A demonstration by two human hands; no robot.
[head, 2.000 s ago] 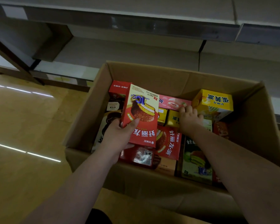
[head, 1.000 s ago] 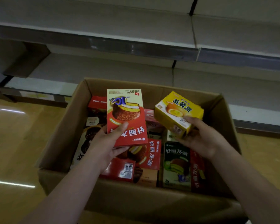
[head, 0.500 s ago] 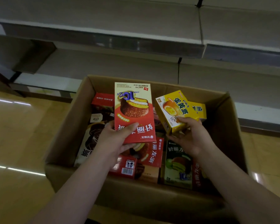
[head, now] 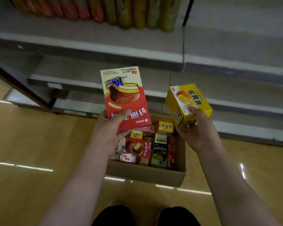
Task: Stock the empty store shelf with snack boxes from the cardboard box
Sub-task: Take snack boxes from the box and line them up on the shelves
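My left hand (head: 111, 129) grips a tall red snack box (head: 124, 97) with a chocolate pie picture, held upside down above the cardboard box (head: 145, 174). My right hand (head: 197, 132) holds a smaller yellow snack box (head: 188, 102) by its lower corner, to the right of the red one. Both boxes are lifted well above the carton, in front of the bare grey shelves (head: 104, 74). Inside the carton lie several more snack boxes (head: 147, 144) in red, yellow and green.
A higher shelf (head: 88, 31) at the top carries a blurred row of red and yellow-green packages (head: 104, 10). A dark shelf upright (head: 21, 88) slants at the left. The carton stands on a glossy tan floor (head: 31, 144). My knees (head: 145, 216) show at the bottom.
I have risen from the carton, lifting both boxes up and away from it. The carton now looks smaller and lower, and the stocked upper shelf has come into view.
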